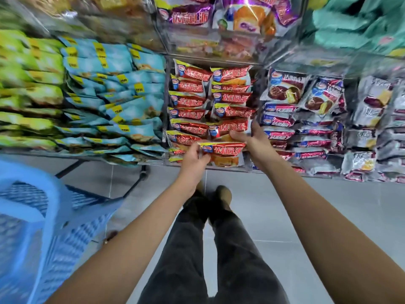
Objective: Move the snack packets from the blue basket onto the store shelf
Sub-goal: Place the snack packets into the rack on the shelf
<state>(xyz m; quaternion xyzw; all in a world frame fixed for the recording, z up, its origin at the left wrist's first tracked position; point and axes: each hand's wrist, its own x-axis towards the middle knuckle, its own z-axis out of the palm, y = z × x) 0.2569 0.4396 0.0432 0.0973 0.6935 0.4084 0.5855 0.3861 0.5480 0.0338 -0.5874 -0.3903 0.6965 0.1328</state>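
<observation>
Nearest the camera, at the lower left, stands the blue basket [32, 216], its latticed wall blurred; its contents cannot be made out. Beside it, the person's dark trousers [219, 249] and shoes [223, 191] stand on a grey tiled floor [306, 216]. Both bare forearms extend forward from the bottom edge toward the store shelf [241, 171].

At the shelf front, the left hand [194, 160] grips the left end of a red snack packet [221, 153], with its fingers curled around the packet's edge. The right hand [249, 139] holds the same packet at its upper right corner, thumb on top and fingers curled behind (the fingertips themselves are hidden by the wrapper). The packet is held level, just in front of the lowest rows of the red compartment.

Beyond the hands, matching red packets [210, 106] fill that compartment in two stacked columns. To the left lie light blue packets [109, 95] and, further left, green packets [28, 84]. To the right sit silver and dark chocolate-pie packets [306, 106]. On the shelf above, purple-trimmed packets [230, 16] and teal bags [361, 23] are visible, partly blurred.
</observation>
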